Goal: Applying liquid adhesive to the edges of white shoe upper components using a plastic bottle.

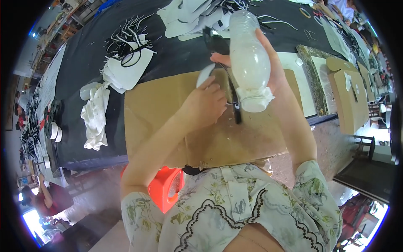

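My right hand (pixel 273 63) is wrapped round a translucent plastic bottle (pixel 250 54) with whitish contents. The bottle is tilted, its ribbed end farther away and its mouth end, ringed with crumpled white material, toward me. My left hand (pixel 205 101) is closed, with a small white rounded piece (pixel 205 75) at its fingertips. Between my hands a dark strip (pixel 236 107) runs behind the bottle; whether a hand grips it I cannot tell. Beneath both hands lies a brown cardboard sheet (pixel 159 113).
White cut pieces with black cords (pixel 126 67) lie on the black-covered table (pixel 79 63), with a larger pile (pixel 189 19) at the back. A stained white cloth (pixel 95 117) lies left. A cardboard box (pixel 348 96) stands right. Something orange-red (pixel 164 189) is below the table edge.
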Tool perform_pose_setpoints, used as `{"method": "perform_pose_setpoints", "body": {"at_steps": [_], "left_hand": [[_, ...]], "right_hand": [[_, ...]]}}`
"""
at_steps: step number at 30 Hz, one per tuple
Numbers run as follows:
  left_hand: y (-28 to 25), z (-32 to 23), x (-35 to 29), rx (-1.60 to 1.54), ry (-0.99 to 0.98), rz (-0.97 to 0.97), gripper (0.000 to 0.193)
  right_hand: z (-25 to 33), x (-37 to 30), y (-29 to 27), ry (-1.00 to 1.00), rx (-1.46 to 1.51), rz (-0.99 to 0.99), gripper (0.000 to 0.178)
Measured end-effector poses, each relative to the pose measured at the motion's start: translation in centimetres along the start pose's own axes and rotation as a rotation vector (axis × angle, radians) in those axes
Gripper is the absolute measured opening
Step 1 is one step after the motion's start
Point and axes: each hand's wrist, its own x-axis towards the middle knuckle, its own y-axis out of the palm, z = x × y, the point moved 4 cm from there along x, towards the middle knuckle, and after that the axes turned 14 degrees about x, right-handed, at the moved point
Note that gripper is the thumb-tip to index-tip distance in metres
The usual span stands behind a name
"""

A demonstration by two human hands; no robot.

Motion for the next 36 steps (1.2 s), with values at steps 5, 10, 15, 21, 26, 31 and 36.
{"method": "perform_pose_setpoints", "body": {"at_steps": [5, 10, 15, 21, 26, 31, 36], "left_hand": [[-1.9, 3.7, 0.0, -1.052, -0.639, -0.094, 0.017], [0.0, 2.9, 1.2, -1.824, -1.012, -0.163, 0.026], [1.7, 2.4, 1.6, -1.648, -1.141, -0.289, 0.015], [-1.2, 0.7, 3.8, -1.629, -0.99, -0.259, 0.013], [-2.3, -0.1, 4.1, -1.61, -0.867, -0.251, 0.037], [-3.1, 0.1, 4.0, -1.587, -0.861, -0.35, 0.03], [-3.2, 0.5, 4.1, -1.606, -0.889, -0.425, 0.032]], "right_hand": [[-0.9, -1.6, -1.3, -0.126, 0.206, 0.042, 0.066], [-2.3, -2.9, -2.2, -0.299, 0.103, -0.325, 0.065], [-1.5, -5.9, -4.6, -0.401, 0.009, -0.393, 0.068], [3.3, -10.1, -3.0, -1.2, -0.474, -0.488, 0.061], [2.2, -9.4, 1.2, -1.572, -0.555, -0.347, 0.036], [2.3, -8.8, 3.3, -1.687, -1.096, -0.294, 0.022], [2.8, -9.5, 2.5, -1.656, -0.706, -0.27, 0.032]]}}
